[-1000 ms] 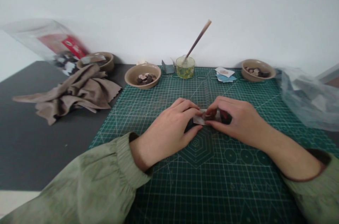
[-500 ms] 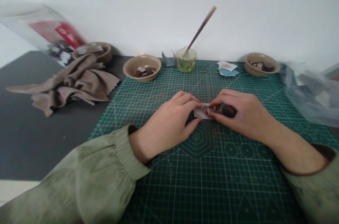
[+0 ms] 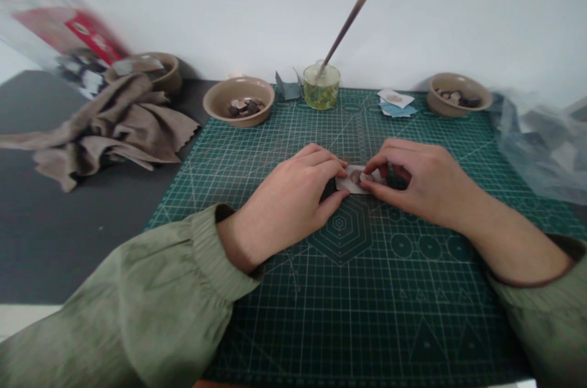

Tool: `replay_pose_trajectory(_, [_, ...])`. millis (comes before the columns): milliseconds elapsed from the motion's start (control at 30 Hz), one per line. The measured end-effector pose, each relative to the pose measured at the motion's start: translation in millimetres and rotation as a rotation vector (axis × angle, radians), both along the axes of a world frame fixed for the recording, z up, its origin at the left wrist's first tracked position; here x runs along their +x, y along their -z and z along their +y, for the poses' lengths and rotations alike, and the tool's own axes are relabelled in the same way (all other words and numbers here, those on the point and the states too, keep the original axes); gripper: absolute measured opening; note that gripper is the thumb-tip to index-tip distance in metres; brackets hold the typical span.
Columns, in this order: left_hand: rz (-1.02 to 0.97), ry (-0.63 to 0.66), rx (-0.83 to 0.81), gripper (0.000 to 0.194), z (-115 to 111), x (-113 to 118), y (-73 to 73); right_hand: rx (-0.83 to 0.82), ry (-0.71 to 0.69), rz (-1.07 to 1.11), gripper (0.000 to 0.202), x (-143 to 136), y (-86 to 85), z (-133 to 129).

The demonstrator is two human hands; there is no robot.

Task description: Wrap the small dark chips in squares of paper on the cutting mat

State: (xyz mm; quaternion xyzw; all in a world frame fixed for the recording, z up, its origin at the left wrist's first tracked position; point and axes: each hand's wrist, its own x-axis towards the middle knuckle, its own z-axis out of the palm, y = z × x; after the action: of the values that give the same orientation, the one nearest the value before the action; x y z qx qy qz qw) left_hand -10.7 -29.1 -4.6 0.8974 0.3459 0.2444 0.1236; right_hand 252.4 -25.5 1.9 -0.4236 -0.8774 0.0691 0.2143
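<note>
A small pale paper-like sheet [image 3: 347,185] with a round brownish smudge lies on the green cutting mat [image 3: 321,314] in front of me. My left hand [image 3: 293,198] pinches the sheet's left end, thumb at the near edge and fingers at the far edge. My right hand [image 3: 417,183] is closed in a pinch on a small pale chip [image 3: 365,177], held against the sheet just right of the smudge. Its fingertips partly cover the chip, so its exact kind is unclear.
Tan bowls [image 3: 239,102] with dark and pale chips stand at the back, another bowl [image 3: 458,95] to the right. Between them are a glass cup [image 3: 321,87] holding a stick and stacked white and blue sheets [image 3: 397,104]. A brown cloth [image 3: 114,131] lies left, plastic bag [image 3: 536,150] right.
The whole view has shifted, so the table's things sit higher in the picture. My right fingertips have slid slightly right on the sheet, showing more of the brown smudge. My left hand keeps its hold.
</note>
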Motion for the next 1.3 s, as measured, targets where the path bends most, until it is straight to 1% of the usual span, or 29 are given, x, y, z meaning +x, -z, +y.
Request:
replay_pose_trajectory(133, [-0.007, 0.008, 0.019, 0.014, 1, -1, 1.3, 0.008, -0.009, 0.028, 0.011, -3, -0.3, 2])
replay_pose_trajectory(333, [-0.024, 0.020, 0.028, 0.014, 1, 0, -1.0, 0.009, -0.028, 0.009, 0.013, -5, 0.0, 4])
replay_pose_trajectory(500, [-0.014, 0.022, 0.031, 0.014, 1, 0, -1.6, 0.027, -0.037, 0.022, 0.010, -9, 0.9, 4])
replay_pose_trajectory(667, [-0.018, 0.019, 0.016, 0.012, 1, -1, -1.9, 0.006, -0.081, 0.041, 0.008, -8, 0.9, 1])
replay_pose_trajectory(800, [-0.006, 0.007, 0.010, 0.011, 1, 0, -2.2, -0.008, -0.033, 0.027, 0.008, -4, -2.2, 1])
replay_pose_trajectory(900, [-0.004, 0.001, 0.014, 0.011, 0, 1, -2.1, -0.010, 0.004, 0.011, 0.007, -7, -3.2, 3])
replay_pose_trajectory(1000, [-0.019, -0.003, 0.006, 0.013, 1, 1, -1.8, -0.028, -0.024, 0.020, 0.007, -12, -2.6, 2])
replay_pose_trajectory(1100, [-0.025, -0.007, 0.001, 0.013, 1, 1, -1.6, -0.045, -0.057, 0.027, 0.007, -11, -2.6, -1])
replay_pose_trajectory(1300, [-0.027, -0.004, 0.002, 0.014, 0, 1, -0.9, -0.045, -0.008, 0.010, 0.005, -5, -3.5, 1])
